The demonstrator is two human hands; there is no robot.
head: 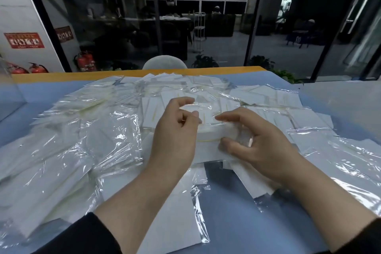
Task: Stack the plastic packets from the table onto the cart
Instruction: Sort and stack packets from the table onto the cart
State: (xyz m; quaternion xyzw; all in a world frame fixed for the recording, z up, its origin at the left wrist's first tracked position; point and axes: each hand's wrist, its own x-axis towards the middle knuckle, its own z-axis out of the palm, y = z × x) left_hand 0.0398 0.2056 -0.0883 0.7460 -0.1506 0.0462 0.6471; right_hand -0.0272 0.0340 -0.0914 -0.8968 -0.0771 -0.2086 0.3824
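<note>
Several clear plastic packets with white inserts (68,146) lie spread over the blue table (237,202). In the middle a small stack of packets (210,128) sits between my hands. My left hand (175,132) curls its fingers and thumb round the stack's left end. My right hand (259,140) grips the right end, with the fingers on top and the thumb against the near side. No cart is in view.
A grey chair back (165,62) stands behind the table's orange far edge (82,76). Glass walls lie beyond, with red fire extinguishers (84,61) at the left. A clear box corner (8,88) sits at the table's far left.
</note>
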